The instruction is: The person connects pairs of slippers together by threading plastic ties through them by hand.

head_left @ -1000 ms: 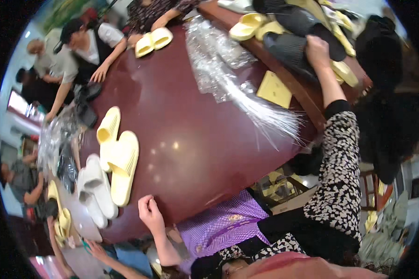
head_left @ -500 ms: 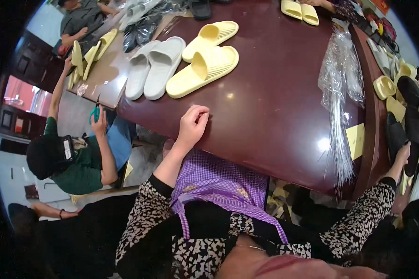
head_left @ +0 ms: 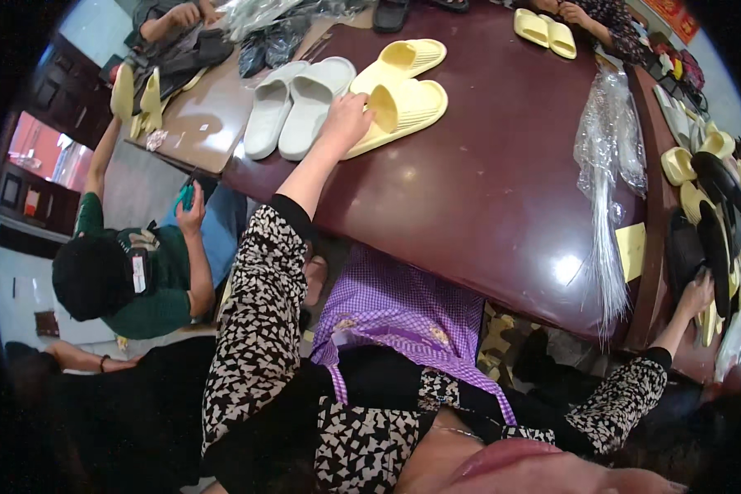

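My left hand (head_left: 350, 122) has reached over the table, its fingers bent over the heel part of the nearer yellow slipper (head_left: 412, 111), which rests on the tabletop. A second yellow slipper (head_left: 416, 58) lies just behind it. Touching distance to the left is a pair of light grey slippers (head_left: 309, 103), partly covered by my hand. At the far right my right hand (head_left: 698, 295) grips the lower end of a black slipper (head_left: 714, 247) at a pile of slippers. Part of its fingers is hidden there.
Clear plastic bags with thin white strands (head_left: 605, 173) lie on the table's right, beside a yellow card (head_left: 631, 251). A co-worker in a cap (head_left: 90, 276) at left holds green-handled scissors (head_left: 187, 196). Another yellow pair (head_left: 545, 31) lies at the far edge, near another person's hands.
My left hand has moved forward from the table's near edge onto the yellow slipper. My right hand stays at the pile, where the black slippers have shifted. The view has moved slightly.
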`<state>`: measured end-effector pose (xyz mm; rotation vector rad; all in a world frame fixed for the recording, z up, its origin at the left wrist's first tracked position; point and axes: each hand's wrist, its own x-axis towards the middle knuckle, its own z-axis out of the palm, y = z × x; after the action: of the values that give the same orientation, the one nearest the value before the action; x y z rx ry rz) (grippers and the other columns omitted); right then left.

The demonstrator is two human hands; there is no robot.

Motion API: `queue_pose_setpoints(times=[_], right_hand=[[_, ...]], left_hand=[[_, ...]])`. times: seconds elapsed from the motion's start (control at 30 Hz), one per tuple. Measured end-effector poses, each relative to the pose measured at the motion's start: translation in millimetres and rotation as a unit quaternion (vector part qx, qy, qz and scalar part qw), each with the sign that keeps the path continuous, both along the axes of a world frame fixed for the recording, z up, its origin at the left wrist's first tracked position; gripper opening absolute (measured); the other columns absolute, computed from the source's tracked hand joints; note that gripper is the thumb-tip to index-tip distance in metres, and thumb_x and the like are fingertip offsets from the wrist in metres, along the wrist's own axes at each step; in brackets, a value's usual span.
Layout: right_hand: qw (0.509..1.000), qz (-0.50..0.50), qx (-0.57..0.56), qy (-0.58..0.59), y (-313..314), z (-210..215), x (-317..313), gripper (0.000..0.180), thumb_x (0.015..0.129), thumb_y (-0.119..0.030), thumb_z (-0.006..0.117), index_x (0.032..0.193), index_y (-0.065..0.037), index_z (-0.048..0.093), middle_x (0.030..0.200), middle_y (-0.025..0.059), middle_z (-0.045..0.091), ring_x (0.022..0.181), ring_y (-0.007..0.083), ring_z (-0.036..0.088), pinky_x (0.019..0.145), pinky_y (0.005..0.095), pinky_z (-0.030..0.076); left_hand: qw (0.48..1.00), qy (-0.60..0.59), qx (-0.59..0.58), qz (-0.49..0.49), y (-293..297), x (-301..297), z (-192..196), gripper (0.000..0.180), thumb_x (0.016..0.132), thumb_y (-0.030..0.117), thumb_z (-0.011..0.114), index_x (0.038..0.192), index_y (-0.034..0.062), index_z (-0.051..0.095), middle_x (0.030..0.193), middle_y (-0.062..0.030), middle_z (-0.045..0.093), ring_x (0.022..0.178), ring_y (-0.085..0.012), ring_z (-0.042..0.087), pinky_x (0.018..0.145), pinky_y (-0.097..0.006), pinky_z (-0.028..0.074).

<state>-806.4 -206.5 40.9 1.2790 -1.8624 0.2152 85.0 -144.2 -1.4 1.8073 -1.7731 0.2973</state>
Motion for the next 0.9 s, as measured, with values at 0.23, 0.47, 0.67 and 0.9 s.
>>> queue_pose_setpoints(times=[0.23,0.47,0.67,0.9], right_hand=[[0.991,0.097,-0.074,-0.057,31.2,6.6,40.0,0.037,0.082,-0.008,0.054,0.118,-0.016,0.058,0.124,0.0137,0.055,0.106,0.0316,0.057,0.085,0.0406,0.048],[0.996,0.087,-0.035,-0.009,42.7,25.1,81.5,0.030,0.083,-0.006,0.053,0.111,-0.012,0.061,0.111,0.0133,0.060,0.096,0.0339,0.059,0.082,0.0389,0.048],[0.981,0.152,-0.118,-0.013,65.9,29.4,93.2,0.027,0.082,-0.004,0.054,0.107,-0.010,0.063,0.104,0.0141,0.062,0.098,0.0318,0.058,0.086,0.0399,0.047],[0.931,0.288,-0.192,-0.114,70.3,38.3,167.3,0.025,0.081,0.001,0.055,0.102,-0.009,0.065,0.101,0.0114,0.063,0.098,0.0282,0.058,0.086,0.0348,0.046]], left_hand=[[0.988,0.059,0.134,0.043,-37.7,-31.9,23.1,0.018,0.082,0.018,0.053,0.090,0.0044,0.061,0.087,-0.0209,0.065,0.088,-0.0367,0.061,0.076,-0.046,0.048],[0.990,0.093,0.108,-0.008,-86.2,-54.5,17.3,0.019,0.083,0.019,0.053,0.092,0.0039,0.061,0.086,-0.0218,0.064,0.086,-0.0380,0.061,0.075,-0.047,0.049],[0.992,0.034,0.034,0.113,-142.1,-60.6,8.2,0.027,0.080,0.023,0.057,0.095,0.0014,0.062,0.100,-0.0208,0.062,0.094,-0.0377,0.059,0.080,-0.047,0.047],[0.994,0.040,0.100,-0.016,-129.6,-45.4,-2.1,0.024,0.075,0.016,0.059,0.089,-0.0040,0.059,0.093,-0.0242,0.061,0.089,-0.0402,0.058,0.079,-0.045,0.044]])
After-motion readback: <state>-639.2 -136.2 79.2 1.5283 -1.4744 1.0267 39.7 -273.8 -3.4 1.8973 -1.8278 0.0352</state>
